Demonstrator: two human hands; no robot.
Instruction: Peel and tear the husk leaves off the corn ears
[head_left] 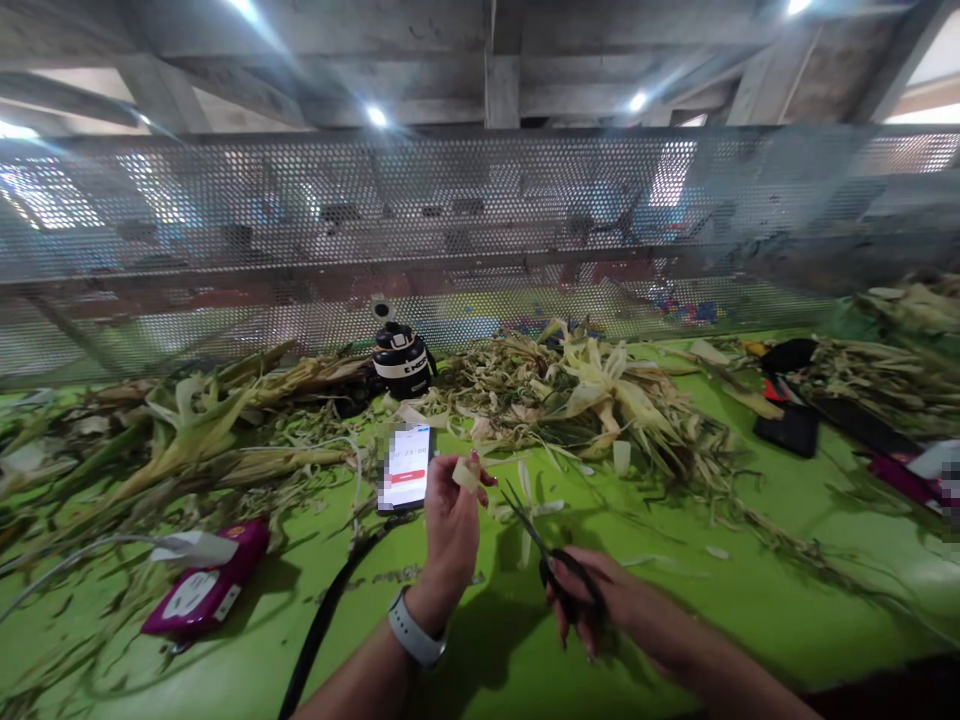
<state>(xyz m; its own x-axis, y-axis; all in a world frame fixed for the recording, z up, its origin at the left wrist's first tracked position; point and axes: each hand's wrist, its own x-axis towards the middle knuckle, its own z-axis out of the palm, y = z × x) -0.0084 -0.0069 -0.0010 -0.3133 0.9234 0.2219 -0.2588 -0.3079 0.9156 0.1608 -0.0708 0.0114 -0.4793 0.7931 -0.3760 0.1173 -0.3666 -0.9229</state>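
My left hand (pixel 452 505), a watch on its wrist, pinches a small pale piece of corn husk (pixel 466 474) between thumb and fingers. To its right, my right hand (pixel 592 598) is closed around the black handles of a pair of scissors (pixel 534 535). The blades point up and left toward the husk piece, slightly parted and not touching it. On the green table (pixel 495 640) just beyond the blades lie pale cut husk strips (pixel 527 488). A lit phone (pixel 406 468) stands close behind my left hand, showing a timer.
Heaps of dry corn husk (pixel 615 390) cover the back and left of the table. A dark bottle (pixel 403 362) stands among them. A purple tissue pack (pixel 206 585) lies at left, near a black strap (pixel 330 610). A dark phone (pixel 786 428) lies right. Perforated metal panels (pixel 480 220) rise behind.
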